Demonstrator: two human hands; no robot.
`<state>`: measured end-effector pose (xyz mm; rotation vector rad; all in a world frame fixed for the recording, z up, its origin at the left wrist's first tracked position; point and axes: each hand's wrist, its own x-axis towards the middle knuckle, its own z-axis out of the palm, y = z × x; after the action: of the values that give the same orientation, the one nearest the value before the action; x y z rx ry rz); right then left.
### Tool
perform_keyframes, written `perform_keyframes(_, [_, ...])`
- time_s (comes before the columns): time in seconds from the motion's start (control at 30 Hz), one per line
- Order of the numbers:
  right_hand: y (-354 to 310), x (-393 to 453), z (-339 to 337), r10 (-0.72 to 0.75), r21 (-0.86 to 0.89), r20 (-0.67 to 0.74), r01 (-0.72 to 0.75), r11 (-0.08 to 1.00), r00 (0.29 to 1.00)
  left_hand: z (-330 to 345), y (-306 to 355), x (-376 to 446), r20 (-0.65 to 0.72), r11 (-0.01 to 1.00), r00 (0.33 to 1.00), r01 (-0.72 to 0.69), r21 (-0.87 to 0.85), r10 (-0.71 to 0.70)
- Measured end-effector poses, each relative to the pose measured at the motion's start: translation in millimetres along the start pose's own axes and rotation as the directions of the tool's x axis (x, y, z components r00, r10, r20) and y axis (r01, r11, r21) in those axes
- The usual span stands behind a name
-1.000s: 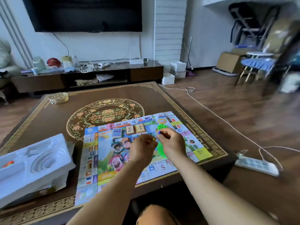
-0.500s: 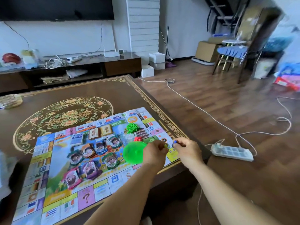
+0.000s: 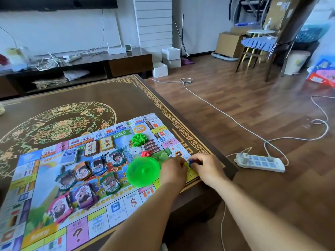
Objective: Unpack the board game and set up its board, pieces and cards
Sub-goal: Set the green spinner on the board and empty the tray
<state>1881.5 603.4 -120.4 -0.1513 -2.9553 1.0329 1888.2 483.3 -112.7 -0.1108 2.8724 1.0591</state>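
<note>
Placing pawns at the board's (image 3: 116, 212) near-right corner — my right hand (image 3: 206, 166) pinches a blue pawn (image 3: 190, 163), my left hand (image 3: 173, 169) a yellow one (image 3: 185, 164) — next, stand them upright.

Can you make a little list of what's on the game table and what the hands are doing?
table: brown table with gold flower pattern
board: game board lies flat near the right corner
cards: card stacks spread on the board's middle
green dish: green dish sits on the board beside the left hand
green pieces: pile of green pieces on the board
left hand: left hand pinches a small yellow piece
right hand: right hand pinches a small blue piece
</note>
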Motion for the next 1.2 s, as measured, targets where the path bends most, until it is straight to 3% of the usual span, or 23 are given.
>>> perform_keyframes(0.4, [-3.9, -1.1, -5.3, 0.032, -0.08, 0.067, -0.027, 0.996, 0.997, 2.3, 1.8, 2.8, 0.038, 0.996, 0.999, 0.011, 0.084, -0.014])
perform_keyframes(0.57, [-9.2, -1.9, -13.4, 0.061, 0.019, 0.094, -0.063, 0.998, 0.994, -7.8, 1.9, -3.3, 0.046, 1.0, 0.999, 0.017, 0.009, -0.018])
perform_keyframes(0.67, [-16.4, -4.4, -17.8, 0.09, 0.067, 0.019, -0.091, 0.994, 0.996, -19.2, -0.3, -7.9, 0.007, 1.0, 1.0, -0.019, -0.01, 0.019])
perform_keyframes(0.87, [-53.8, -1.6, -12.7, -0.055, 0.05, -0.044, 0.057, 0.997, 0.998, -54.4, -17.2, -18.1, -0.065, 0.995, 0.998, -0.005, 0.095, 0.011])
perform_keyframes(0.97, [-74.1, 1.1, -2.2, -0.11, 0.032, 0.024, 0.109, 0.993, 0.994, -72.9, -32.6, -20.8, -0.07, 0.978, 0.997, 0.033, 0.207, -0.019])
perform_keyframes(1.2, [-105.6, -3.9, 32.0, -0.056, -0.234, 0.242, 0.114, 0.966, 0.969, -96.6, -68.7, -18.3, 0.169, 0.921, 0.974, 0.075, 0.381, -0.149])
